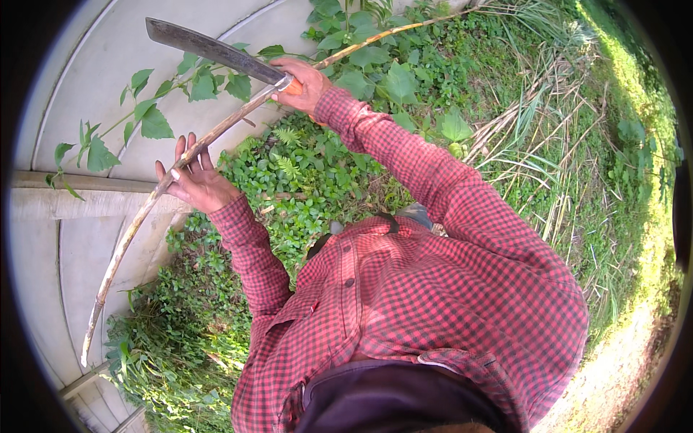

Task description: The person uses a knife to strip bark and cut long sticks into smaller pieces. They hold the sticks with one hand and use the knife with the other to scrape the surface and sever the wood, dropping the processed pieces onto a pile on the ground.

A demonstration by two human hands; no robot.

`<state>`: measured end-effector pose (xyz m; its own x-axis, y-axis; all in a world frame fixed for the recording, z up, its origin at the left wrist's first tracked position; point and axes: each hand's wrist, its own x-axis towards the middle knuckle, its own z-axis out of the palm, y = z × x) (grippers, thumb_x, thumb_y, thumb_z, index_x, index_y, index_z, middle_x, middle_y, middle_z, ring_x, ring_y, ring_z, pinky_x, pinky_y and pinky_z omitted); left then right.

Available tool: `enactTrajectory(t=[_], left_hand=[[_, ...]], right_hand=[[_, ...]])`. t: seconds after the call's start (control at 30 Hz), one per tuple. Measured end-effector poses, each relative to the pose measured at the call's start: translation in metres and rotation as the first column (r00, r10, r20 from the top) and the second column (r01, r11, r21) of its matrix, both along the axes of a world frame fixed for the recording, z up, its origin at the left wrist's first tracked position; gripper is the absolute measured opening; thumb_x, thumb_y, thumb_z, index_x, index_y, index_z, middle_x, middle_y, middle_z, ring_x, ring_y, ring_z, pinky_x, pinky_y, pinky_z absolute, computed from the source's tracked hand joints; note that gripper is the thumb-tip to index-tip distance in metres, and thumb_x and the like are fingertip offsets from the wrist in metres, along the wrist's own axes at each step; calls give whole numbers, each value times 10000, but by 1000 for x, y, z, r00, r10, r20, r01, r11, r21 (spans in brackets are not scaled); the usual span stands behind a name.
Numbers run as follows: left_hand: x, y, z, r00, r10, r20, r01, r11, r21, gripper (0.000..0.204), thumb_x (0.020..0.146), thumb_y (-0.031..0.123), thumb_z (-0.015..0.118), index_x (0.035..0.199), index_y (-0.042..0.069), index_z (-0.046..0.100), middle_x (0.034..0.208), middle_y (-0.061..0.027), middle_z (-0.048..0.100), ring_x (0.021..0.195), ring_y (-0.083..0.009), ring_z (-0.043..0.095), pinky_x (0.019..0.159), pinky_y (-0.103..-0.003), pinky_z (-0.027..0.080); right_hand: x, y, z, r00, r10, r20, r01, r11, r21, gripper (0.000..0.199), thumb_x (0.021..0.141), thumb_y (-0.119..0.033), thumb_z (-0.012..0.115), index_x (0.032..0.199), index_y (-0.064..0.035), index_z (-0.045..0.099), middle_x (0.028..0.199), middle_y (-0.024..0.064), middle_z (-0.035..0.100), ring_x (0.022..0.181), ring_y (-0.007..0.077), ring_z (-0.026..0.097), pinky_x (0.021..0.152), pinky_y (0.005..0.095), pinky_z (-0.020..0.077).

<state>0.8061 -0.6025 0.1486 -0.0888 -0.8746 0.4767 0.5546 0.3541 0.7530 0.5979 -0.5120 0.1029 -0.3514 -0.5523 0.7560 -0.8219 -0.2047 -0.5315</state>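
Note:
A long, slightly curved wooden stick (222,130) runs slantwise across the view, from low on the left up to the top right. My left hand (198,179) holds it loosely, thumb in front and fingers stretched out behind. Farther along, my right hand (307,85) is closed round the orange handle of a machete (209,49). The machete's dark, broad blade points up and left, away from the stick. Right beside the handle, the stick passes by my right hand; whether those fingers also grip it is hidden.
A pale panelled wall (86,115) with a ledge (94,205) stands ahead and to the left. A leafy branch (155,115) hangs before it. Low green plants (289,173) cover the ground, and cut dry stalks (541,123) lie at the right.

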Motion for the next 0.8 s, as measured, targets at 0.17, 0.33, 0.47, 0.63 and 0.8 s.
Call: enactTrajectory(t=[0.17,0.33,0.47,0.63,0.8], left_hand=[[-13,-19,38,979,-101,176,107,994,-24,449,948,303,384,1264,23,232,1078,-268,548,1019,-322,567,838,-401,504],[-34,-46,70,971,-153,185,179,975,-130,478,948,349,373,1215,-46,330,1116,-294,522,1045,-338,552,869,-392,490],[-60,-36,84,998,-38,52,45,987,-152,657,907,513,361,1159,-90,423,1036,-267,570,973,-335,587,854,-398,501],[-92,-15,103,980,60,-192,-92,982,-165,739,890,591,264,1207,-65,386,1032,-266,553,963,-357,578,856,-450,495],[-114,-12,116,895,129,-427,-194,975,-112,512,909,395,281,1177,-19,419,865,-166,539,767,-260,550,692,-369,495]], right_hand=[[42,81,-43,898,-144,417,90,985,146,396,728,-232,720,993,-8,529,1022,109,584,901,206,589,804,319,481],[80,191,-111,639,-413,649,133,891,435,504,719,-232,738,1107,-2,513,915,91,617,832,163,581,779,297,465],[67,236,-123,568,-622,539,262,757,598,509,675,-157,697,1117,-5,497,902,160,608,846,245,613,753,333,482],[40,254,-98,598,-524,607,384,852,357,510,668,-64,593,1146,11,432,835,113,558,721,192,574,680,297,479],[20,246,-69,379,-384,842,376,895,239,501,671,-54,573,1149,7,435,794,77,529,722,152,536,650,280,460]])
